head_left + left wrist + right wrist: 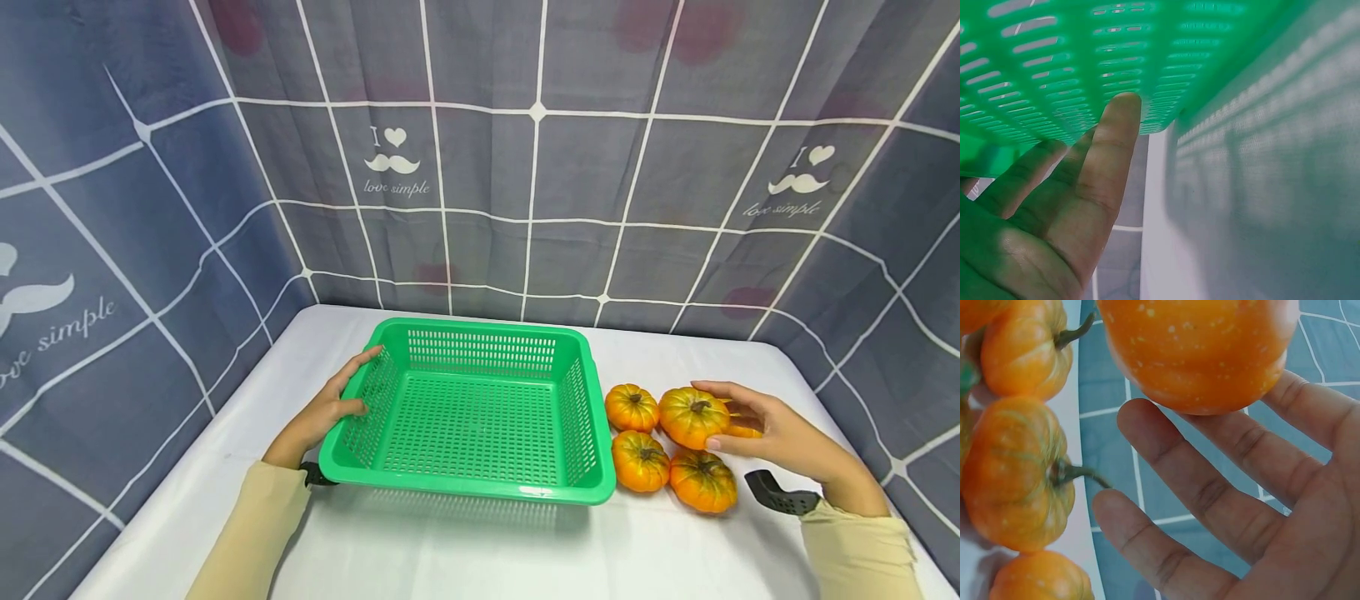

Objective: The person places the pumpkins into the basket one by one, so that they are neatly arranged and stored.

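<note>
A green plastic basket [480, 433] with slotted walls stands in the middle, its inside bare. My left hand [326, 410] grips its left side, thumb over the rim. In the left wrist view the fingers [1113, 159] lie along the outside of the slotted wall. On the right, my right hand [783, 433] holds an orange pumpkin [686, 423] between thumb and fingers. The right wrist view has this pumpkin [1197, 353] raised above the other fingers. More small pumpkins [640, 462] lie between the basket and the hand, one partly hidden behind the fingers.
A white cloth covers the table [450, 558]. Dark grey checked curtains [480, 183] stand along the back and both sides. Black straps with camera mounts [780, 493] sit on the wrists, close over the tabletop.
</note>
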`<action>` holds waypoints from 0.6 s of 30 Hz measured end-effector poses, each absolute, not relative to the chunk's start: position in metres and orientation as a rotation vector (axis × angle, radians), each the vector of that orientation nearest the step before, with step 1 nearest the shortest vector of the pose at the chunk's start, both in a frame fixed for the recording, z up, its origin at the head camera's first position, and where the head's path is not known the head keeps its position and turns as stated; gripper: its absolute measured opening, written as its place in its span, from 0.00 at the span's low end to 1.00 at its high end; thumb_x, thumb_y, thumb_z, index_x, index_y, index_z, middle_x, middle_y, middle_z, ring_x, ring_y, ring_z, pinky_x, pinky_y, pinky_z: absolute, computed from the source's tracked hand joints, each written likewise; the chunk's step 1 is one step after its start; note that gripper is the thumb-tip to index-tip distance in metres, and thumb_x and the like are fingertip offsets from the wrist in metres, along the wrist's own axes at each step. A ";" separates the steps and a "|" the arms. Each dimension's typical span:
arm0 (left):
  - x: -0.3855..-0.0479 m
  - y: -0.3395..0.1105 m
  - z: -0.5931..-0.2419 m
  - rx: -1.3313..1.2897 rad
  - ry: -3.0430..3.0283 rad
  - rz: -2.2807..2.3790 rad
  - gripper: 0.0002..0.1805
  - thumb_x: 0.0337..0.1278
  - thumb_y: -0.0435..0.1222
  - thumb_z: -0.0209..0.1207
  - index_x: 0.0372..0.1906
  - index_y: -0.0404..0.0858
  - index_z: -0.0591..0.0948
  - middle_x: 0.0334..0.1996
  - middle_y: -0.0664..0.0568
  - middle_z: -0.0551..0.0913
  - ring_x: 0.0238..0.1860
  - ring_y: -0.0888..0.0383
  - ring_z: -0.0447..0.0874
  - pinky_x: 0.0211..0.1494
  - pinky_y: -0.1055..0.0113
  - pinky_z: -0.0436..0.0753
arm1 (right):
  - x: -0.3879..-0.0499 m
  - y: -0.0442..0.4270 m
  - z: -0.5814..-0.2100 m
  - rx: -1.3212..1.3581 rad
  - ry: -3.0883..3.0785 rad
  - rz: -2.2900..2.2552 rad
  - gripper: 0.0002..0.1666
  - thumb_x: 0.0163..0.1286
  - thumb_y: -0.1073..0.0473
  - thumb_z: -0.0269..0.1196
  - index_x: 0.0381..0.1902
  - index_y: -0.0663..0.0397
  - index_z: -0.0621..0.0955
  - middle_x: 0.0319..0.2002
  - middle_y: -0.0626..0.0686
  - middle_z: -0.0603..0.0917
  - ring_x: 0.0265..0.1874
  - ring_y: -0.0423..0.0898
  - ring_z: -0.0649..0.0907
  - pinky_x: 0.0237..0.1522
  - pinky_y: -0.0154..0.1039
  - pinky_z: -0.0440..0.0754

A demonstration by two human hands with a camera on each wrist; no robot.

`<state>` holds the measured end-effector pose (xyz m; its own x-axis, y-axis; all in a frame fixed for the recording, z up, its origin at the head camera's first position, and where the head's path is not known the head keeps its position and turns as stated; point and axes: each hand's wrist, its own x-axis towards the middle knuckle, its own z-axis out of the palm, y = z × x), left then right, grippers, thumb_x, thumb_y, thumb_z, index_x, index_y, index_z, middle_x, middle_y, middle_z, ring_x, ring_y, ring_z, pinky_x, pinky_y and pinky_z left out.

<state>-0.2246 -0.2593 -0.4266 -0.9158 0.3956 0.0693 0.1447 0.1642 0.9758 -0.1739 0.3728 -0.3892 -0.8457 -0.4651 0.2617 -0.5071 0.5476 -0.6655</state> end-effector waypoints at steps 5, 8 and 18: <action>-0.225 -0.259 -0.427 0.535 2.229 1.844 0.55 0.51 0.20 0.53 0.88 0.39 0.50 0.79 0.25 0.54 0.53 0.42 0.75 0.44 0.57 0.86 | -0.178 0.365 -0.386 0.890 -2.698 1.255 0.43 0.62 0.74 0.74 0.76 0.61 0.75 0.66 0.26 0.79 0.56 0.31 0.83 0.51 0.29 0.83; -0.225 -0.260 -0.428 0.536 2.226 1.845 0.55 0.51 0.21 0.53 0.88 0.38 0.49 0.79 0.24 0.54 0.52 0.43 0.75 0.44 0.58 0.86 | -0.180 0.359 -0.385 0.924 -2.678 1.294 0.44 0.62 0.75 0.74 0.76 0.63 0.75 0.66 0.27 0.79 0.55 0.32 0.84 0.50 0.30 0.84; -0.225 -0.260 -0.429 0.542 2.223 1.850 0.54 0.51 0.21 0.52 0.88 0.38 0.50 0.79 0.24 0.54 0.52 0.42 0.76 0.43 0.58 0.87 | -0.189 0.341 -0.384 0.994 -2.638 1.350 0.41 0.63 0.76 0.73 0.75 0.67 0.74 0.67 0.29 0.79 0.56 0.32 0.83 0.56 0.26 0.80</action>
